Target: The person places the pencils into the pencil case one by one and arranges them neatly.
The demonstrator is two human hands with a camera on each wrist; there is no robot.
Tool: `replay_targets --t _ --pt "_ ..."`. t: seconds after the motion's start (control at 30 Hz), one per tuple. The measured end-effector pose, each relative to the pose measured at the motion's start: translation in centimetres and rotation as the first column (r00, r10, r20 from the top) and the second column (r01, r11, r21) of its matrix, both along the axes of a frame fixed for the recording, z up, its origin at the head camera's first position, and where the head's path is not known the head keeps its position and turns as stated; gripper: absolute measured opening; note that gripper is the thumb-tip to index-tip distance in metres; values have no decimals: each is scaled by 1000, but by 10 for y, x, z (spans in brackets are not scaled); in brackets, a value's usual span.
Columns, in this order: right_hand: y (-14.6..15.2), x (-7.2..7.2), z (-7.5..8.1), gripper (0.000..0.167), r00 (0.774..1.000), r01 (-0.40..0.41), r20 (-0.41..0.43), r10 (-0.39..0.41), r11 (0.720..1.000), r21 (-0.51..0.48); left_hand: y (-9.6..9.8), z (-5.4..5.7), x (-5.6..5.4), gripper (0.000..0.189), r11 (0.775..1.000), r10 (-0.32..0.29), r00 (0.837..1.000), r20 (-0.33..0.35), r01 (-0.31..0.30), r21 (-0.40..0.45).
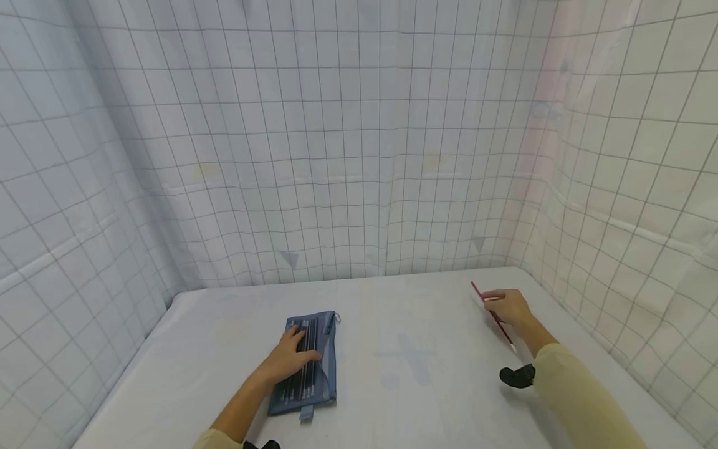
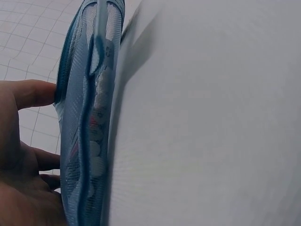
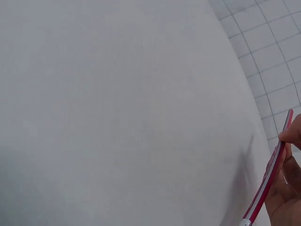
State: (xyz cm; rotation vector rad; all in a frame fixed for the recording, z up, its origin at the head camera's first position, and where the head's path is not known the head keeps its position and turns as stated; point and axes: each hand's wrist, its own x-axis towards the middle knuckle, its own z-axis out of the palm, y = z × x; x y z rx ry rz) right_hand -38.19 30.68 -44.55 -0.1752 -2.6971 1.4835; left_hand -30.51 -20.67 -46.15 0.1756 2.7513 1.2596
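Observation:
A blue mesh zip pouch (image 1: 329,374) lies on the left part of the table, with several dark pencils (image 1: 310,374) showing through it. My left hand (image 1: 287,360) rests on top, fingers spread over the pencils and thumb toward the zip side. In the left wrist view the thumb touches the pouch (image 2: 73,132) near its zip, and pale pencil ends show through the mesh. Over at the right, my right hand (image 1: 509,307) pinches a red pencil (image 1: 503,331) between thumb and fingers. The right wrist view shows the pencil (image 3: 267,181) slanted, its silvery end lowest.
The white table (image 1: 392,374) spreads between the two hands. White grid-patterned curtains (image 1: 359,156) stand behind it and along both sides; the right curtain (image 1: 634,218) runs close beside the right arm. Black wrist straps (image 1: 518,376) sit near the sleeves.

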Motion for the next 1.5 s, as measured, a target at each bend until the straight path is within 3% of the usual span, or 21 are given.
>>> replay_targets --t 0.27,0.53,1.07,1.5 --pt "-27 -3 3 44 997 44 67 -27 963 -267 1 1 1 89 1000 9 1000 9 -10 11" --pt "-59 -4 9 43 994 29 105 12 925 -380 1 2 1 89 1000 11 1000 8 -11 7" --pt "-110 -6 10 41 985 7 158 70 896 -445 1 -1 1 88 1000 0 1000 -23 0 -18" --pt "-157 -3 13 38 980 -9 169 103 877 -481 1 2 1 89 1000 17 1000 25 -17 8"
